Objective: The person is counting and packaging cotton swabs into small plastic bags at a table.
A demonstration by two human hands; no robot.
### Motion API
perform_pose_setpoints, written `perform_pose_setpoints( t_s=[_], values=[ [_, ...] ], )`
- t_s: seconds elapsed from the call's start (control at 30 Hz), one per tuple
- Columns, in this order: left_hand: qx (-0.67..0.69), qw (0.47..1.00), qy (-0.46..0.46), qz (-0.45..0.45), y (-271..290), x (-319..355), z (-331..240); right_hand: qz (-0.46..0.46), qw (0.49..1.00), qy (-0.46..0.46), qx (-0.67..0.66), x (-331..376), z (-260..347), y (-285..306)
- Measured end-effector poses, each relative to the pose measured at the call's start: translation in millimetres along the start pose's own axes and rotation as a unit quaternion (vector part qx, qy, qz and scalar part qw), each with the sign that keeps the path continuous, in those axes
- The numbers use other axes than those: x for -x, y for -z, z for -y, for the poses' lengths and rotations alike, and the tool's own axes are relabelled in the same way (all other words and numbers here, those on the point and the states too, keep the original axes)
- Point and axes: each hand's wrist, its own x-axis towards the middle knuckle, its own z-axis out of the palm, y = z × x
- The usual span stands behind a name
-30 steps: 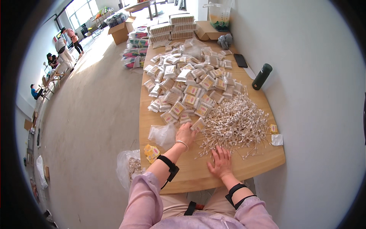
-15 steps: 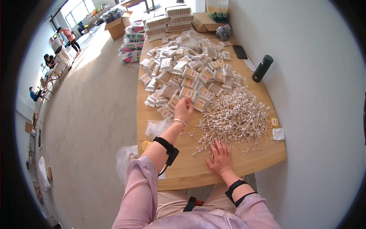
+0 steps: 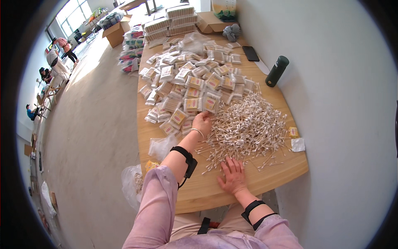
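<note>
A heap of loose cotton swabs (image 3: pixel 248 128) with pale wooden sticks covers the near right part of the wooden table (image 3: pixel 286 166). Beyond it lies a wide spread of small clear packets of swabs (image 3: pixel 195 83). My left hand (image 3: pixel 202 123) is stretched forward, its fingers touching the nearest packets at the edge of that spread. My right hand (image 3: pixel 233 176) rests flat on the table, fingers apart, at the near edge of the swab heap. Both wrists wear black bands.
A dark green bottle (image 3: pixel 276 71) and a black phone (image 3: pixel 251 53) stand by the wall. Empty clear bags (image 3: pixel 162 146) lie at the table's left edge. Cardboard boxes (image 3: pixel 117 32) and stacked packs sit beyond. People (image 3: pixel 62 45) work far left.
My left hand has reached farther forward, from the swab heap up to the packets. My right hand has stayed flat in the same spot.
</note>
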Motion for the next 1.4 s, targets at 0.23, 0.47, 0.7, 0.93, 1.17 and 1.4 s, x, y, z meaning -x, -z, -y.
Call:
perform_pose_setpoints(
  t_s=[0.23, 0.47, 0.7, 0.93, 1.17, 1.4],
  values=[
    [0.042, 0.999, -0.025, -0.004, 0, 6, -3, 0.011, 1.000, -0.007, -0.011, -2, 2, 3],
    [-0.191, 0.980, -0.045, -0.035, 35, 51, 2, -0.005, 1.000, -0.004, -0.011, -3, -1, 3],
    [-0.136, 0.980, -0.142, -0.043, 51, 83, 15, -0.015, 1.000, 0.007, 0.000, -1, 6, 0],
    [-0.295, 0.930, -0.216, 0.046, 29, 222, 22, -0.034, 0.999, 0.014, 0.010, 1, 1, -2],
    [-0.372, 0.895, -0.235, 0.077, 28, 289, 23, -0.032, 0.999, 0.010, 0.021, 2, -2, 8],
    [-0.411, 0.880, -0.238, 0.008, 28, 290, 27, -0.024, 1.000, 0.007, 0.002, 7, 6, -6]
  ],
)
